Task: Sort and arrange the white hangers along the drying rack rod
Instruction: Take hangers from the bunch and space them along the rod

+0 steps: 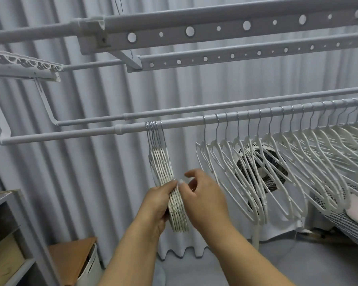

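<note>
Both forearms entered from the bottom edge, closest to the lens. The left hand point(156, 205) gripped the lower end of a tight bundle of white hangers point(171, 186), its fingers point(170, 185) curled round the ribbed bars from the left. The right hand point(203, 200) sat against the bundle's right side; thumb and forefinger stood slightly apart near the top of the grip, apparently picking at the outermost hanger, though motion blur made the contact uncertain.

Location: the bundle hung by its hooks from the drying rack rod point(180, 123), just right of the rod's joint collar. Further right along the rod, after a bare gap, a long spaced row of hangers point(277, 162) hung evenly, with a fan point(262, 172) behind them.

Judged step: peeling 1 hanger off the bundle to extend the row. To do it well, hold the rest steady with the left hand, free only the outermost hook, then slide it along the rod to match the existing spacing and facing.
</note>
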{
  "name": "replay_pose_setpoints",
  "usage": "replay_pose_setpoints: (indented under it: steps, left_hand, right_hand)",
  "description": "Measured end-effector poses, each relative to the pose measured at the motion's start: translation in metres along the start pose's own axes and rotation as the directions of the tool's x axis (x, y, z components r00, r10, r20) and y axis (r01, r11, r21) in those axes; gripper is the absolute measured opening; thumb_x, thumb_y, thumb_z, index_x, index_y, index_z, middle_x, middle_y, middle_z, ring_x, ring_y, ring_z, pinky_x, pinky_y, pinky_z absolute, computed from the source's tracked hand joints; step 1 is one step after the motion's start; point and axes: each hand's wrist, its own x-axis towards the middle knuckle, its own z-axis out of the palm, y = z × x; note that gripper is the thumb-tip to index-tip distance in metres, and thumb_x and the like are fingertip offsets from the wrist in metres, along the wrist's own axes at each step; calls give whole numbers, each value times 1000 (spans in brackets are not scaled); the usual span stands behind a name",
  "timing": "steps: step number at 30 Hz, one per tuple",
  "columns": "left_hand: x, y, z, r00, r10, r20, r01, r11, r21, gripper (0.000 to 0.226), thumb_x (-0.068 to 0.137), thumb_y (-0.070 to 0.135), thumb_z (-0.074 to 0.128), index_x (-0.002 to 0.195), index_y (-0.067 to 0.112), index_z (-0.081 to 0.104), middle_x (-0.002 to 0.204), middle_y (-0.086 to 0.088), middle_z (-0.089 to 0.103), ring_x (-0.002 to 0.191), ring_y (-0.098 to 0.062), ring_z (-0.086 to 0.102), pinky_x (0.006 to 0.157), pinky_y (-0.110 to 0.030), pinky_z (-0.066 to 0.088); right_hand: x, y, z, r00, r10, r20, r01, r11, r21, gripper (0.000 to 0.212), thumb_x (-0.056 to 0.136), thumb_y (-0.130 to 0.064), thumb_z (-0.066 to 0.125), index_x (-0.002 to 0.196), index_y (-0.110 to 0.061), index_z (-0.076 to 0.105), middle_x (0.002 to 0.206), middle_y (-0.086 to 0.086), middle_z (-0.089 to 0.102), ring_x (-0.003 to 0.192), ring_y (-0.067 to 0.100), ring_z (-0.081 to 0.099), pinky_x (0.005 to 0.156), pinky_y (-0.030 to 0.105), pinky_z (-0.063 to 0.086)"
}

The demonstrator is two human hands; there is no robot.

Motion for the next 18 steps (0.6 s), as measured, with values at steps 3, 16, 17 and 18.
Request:
replay_pose_setpoints:
  steps: [3, 16, 17, 18]
  left_hand:
    - [-2, 2, -3, 1000, -21, 14, 21, 1000, -4, 34, 97, 27, 54, 109, -3, 65, 75, -13, 72, 61, -23, 68, 55, -29, 52]
    - [-2, 4, -11, 999, -30, 18, 30, 1000, 4, 34, 97, 28, 54, 77, 3, 65, 56, -7, 53, 55, -22, 52, 61, -34, 43]
    - [-1, 4, -12, 999, -33, 9, 33, 999, 10, 35, 96, 28, 54, 75, 3, 65, 56, -7, 52, 56, -21, 51, 61, -33, 41]
    - [-1, 3, -12, 999, -35, 5, 35, 999, 11, 36, 96, 29, 55, 73, 3, 65, 57, -7, 52, 57, -21, 50, 61, -33, 41]
  right_hand:
    - [1, 0, 9, 978, 122, 171, -134, 989, 61, 35, 93, -45, 48, 124, -27, 49, 93, -14, 55, 87, 7, 57, 68, 23, 43]
    - [11, 7, 21, 910, 348, 227, -414, 802, 431, 8, 87, -18, 51, 84, -17, 58, 78, 5, 61, 59, 19, 54, 48, 26, 39]
    - [11, 7, 22, 916, 344, 206, -401, 797, 452, 9, 87, -16, 50, 88, -17, 59, 77, 6, 60, 59, 19, 53, 46, 23, 38]
    - [11, 7, 21, 925, 332, 186, -380, 802, 460, 12, 88, -15, 49, 94, -19, 60, 79, 5, 60, 59, 18, 52, 45, 22, 37]
